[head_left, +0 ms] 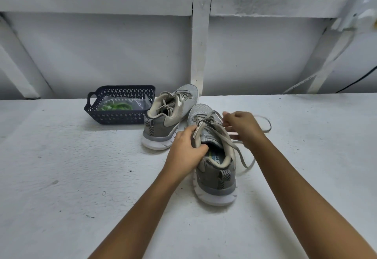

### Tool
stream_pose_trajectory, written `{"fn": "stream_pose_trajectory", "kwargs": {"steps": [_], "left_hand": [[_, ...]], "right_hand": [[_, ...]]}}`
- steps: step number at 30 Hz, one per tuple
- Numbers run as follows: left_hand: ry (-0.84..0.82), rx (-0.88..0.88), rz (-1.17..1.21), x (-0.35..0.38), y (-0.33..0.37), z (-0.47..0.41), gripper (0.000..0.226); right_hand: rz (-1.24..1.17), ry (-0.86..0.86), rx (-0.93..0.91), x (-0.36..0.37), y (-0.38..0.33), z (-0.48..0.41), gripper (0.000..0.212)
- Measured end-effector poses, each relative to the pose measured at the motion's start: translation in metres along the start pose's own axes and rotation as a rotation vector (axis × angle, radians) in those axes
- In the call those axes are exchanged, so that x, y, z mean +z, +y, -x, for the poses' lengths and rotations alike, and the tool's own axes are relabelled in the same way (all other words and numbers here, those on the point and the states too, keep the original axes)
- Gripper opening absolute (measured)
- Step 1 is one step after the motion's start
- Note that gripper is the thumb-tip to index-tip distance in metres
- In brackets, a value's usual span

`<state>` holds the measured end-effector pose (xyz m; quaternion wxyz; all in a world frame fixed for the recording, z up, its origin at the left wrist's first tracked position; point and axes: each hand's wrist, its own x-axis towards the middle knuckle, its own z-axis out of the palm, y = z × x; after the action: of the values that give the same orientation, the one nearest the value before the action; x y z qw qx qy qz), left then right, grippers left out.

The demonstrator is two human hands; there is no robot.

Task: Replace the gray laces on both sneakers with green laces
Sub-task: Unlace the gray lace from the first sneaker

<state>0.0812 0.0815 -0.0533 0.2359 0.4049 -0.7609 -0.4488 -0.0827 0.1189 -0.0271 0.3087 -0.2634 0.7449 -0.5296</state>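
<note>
Two grey sneakers stand on a white surface. The near sneaker (216, 169) points away from me, its grey lace (242, 156) untied and trailing to the right. My left hand (186, 148) grips the left side of its collar, fingers curled into the opening. My right hand (241, 128) pinches the grey lace over the eyelets. The far sneaker (169, 116) stands behind to the left, its grey laces still threaded. Green laces (118, 106) lie in a clear bag inside a dark blue basket (120, 117).
The basket sits left of the far sneaker, touching or almost touching it. A white wall with a white frame (199, 34) rises behind the surface. A black cable (359, 82) runs at the far right.
</note>
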Motion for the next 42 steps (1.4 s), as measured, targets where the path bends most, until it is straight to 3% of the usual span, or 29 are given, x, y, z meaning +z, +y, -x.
{"fn": "stream_pose_trajectory", "kwargs": {"steps": [4, 11, 18, 25, 31, 37, 39, 42], "left_hand": [[-0.019, 0.044, -0.099, -0.013, 0.01, -0.015, 0.038], [-0.115, 0.063, -0.356, -0.026, 0.025, -0.062, 0.029], [-0.148, 0.108, -0.498, -0.025, 0.034, -0.083, 0.02], [-0.219, 0.144, -0.655, -0.019, 0.036, -0.095, 0.018], [-0.16, 0.108, -0.519, -0.018, 0.043, -0.1, 0.018], [-0.129, -0.074, -0.026, -0.009, 0.048, -0.107, 0.031], [-0.154, -0.086, -0.046, -0.011, 0.046, -0.104, 0.036], [-0.152, -0.016, -0.26, -0.023, 0.044, -0.102, 0.033]], "right_hand": [[0.156, 0.065, -0.146, 0.004, 0.011, 0.027, 0.025], [0.277, 0.052, -0.202, 0.004, 0.025, 0.052, 0.009], [0.25, -0.03, -0.192, 0.004, 0.02, 0.054, 0.028], [0.334, 0.024, -0.204, 0.003, 0.015, 0.054, 0.008], [0.316, 0.067, -0.189, 0.007, 0.014, 0.056, 0.007], [0.353, 0.1, -0.173, 0.009, 0.016, 0.055, 0.007], [0.345, 0.103, -0.178, 0.01, 0.017, 0.055, 0.008], [0.343, 0.108, -0.18, 0.01, 0.018, 0.055, 0.01]]}}
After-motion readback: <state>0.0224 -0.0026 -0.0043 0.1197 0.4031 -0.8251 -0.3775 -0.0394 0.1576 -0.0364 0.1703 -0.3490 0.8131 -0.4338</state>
